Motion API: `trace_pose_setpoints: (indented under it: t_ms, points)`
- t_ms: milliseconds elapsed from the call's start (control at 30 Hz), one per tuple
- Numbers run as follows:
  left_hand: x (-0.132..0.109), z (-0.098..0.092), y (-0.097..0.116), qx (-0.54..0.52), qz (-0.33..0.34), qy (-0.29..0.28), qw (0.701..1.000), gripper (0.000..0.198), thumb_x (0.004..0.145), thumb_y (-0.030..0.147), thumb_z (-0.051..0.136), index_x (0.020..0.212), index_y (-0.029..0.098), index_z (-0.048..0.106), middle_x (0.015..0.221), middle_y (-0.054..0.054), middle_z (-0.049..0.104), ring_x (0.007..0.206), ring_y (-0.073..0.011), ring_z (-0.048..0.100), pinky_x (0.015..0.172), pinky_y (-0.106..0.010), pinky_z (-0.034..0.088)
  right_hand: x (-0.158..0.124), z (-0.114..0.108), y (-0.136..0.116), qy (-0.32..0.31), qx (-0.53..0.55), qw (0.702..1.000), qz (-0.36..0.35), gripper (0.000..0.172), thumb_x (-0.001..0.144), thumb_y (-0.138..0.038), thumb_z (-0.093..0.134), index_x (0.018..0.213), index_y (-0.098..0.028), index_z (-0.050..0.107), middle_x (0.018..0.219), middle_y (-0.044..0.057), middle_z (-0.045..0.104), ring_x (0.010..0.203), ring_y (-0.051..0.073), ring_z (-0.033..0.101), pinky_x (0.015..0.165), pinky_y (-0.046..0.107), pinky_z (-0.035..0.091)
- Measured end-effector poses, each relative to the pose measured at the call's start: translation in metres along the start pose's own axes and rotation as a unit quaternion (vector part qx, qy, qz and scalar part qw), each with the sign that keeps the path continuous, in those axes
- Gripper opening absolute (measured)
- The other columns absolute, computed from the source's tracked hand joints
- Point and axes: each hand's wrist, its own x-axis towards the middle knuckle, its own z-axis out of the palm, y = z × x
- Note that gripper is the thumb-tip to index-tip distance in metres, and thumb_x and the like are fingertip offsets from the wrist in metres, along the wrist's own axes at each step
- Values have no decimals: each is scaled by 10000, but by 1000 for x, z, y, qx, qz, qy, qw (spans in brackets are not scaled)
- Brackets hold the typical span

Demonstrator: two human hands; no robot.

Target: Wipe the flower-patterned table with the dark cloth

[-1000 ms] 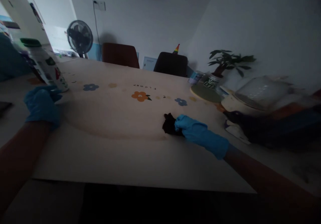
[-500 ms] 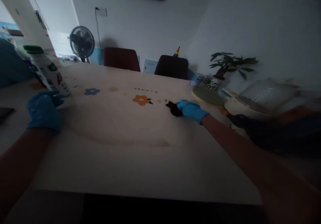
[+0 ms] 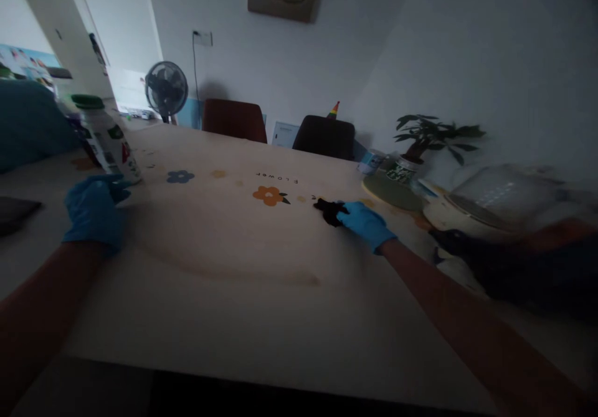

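The black cloth [image 3: 327, 210] lies bunched on the table [image 3: 243, 317], toward the far right part of its top, just right of the printed orange flower [image 3: 268, 196]. It is a crumpled lump with no clear long axis. It pokes out past the fingertips of the right hand [image 3: 365, 224], on their far-left side. That gloved hand lies flat over the cloth's near end, fingers close together and folded down on it, holding it against the table. The left hand [image 3: 93, 212], also in a blue glove, is well apart at the left edge, so the right hand is by far the nearer. Its fingers are curled beside the foot of a white bottle [image 3: 106, 141] with a green cap. Whether they grip the bottle cannot be told in the dim light. Near the right edge a pot [image 3: 402, 169] holds a leafy plant [image 3: 427, 129], with a round green mat [image 3: 390, 191] just in front of it. Nearer along that edge is a clear domed lid [image 3: 502, 191] on a pale dish, its contents not visible. Two chairs [image 3: 233, 119] stand at the far edge.
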Motion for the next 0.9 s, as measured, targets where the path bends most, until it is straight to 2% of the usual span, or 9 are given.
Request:
trace_pose_setpoints:
  t_ms: [67,133,233,367,533,733,900]
  points:
    - [-1,2,1,7,-4,11,1000,311,717,120,499,874,207,754,880,17,804,908,-191,785,1129,-478,672,17,-3,-1,-15,9,1000,-1,168,960,-242,676,966,-155,819,925,115,804,889,271,763,723,294,526]
    - [-2,5,2,7,-8,13,1000,322,723,117,515,902,190,771,899,5,818,912,-198,780,1067,-439,687,32,-8,-3,-25,22,999,-9,135,925,-195,670,897,-157,796,890,100,797,877,259,762,713,280,521]
    - [-3,9,4,-22,-6,15,1000,313,710,103,526,895,167,770,913,-19,815,924,-201,777,937,-353,684,50,-11,-11,-34,37,998,-27,131,902,-146,655,858,-168,777,890,87,805,902,250,771,730,262,532]
    - [-8,12,13,-65,-28,24,997,310,698,67,491,856,147,744,860,-21,770,824,-169,735,832,-280,624,73,-6,-29,-48,42,997,-49,195,869,-115,628,852,-195,805,834,64,808,860,245,777,731,262,566]
    - [-16,15,22,-58,-36,18,997,295,702,93,493,857,145,740,826,-27,743,797,-178,710,836,-287,605,113,1,-54,-28,0,997,-66,291,814,-83,627,926,-211,863,914,68,842,923,254,783,799,279,582]
    - [-14,16,15,-56,-27,10,998,274,723,155,524,884,147,746,913,-68,791,843,-199,735,799,-297,625,159,19,-92,-9,-35,995,-90,282,911,-115,646,1027,-192,891,1077,116,862,1009,275,797,880,304,576]
    - [-11,15,9,-64,-17,0,998,246,744,172,552,875,159,759,912,-89,806,829,-214,746,773,-313,636,192,40,-137,-11,-19,991,-130,248,929,-125,676,1002,-213,895,1074,118,869,1046,292,812,936,320,603]
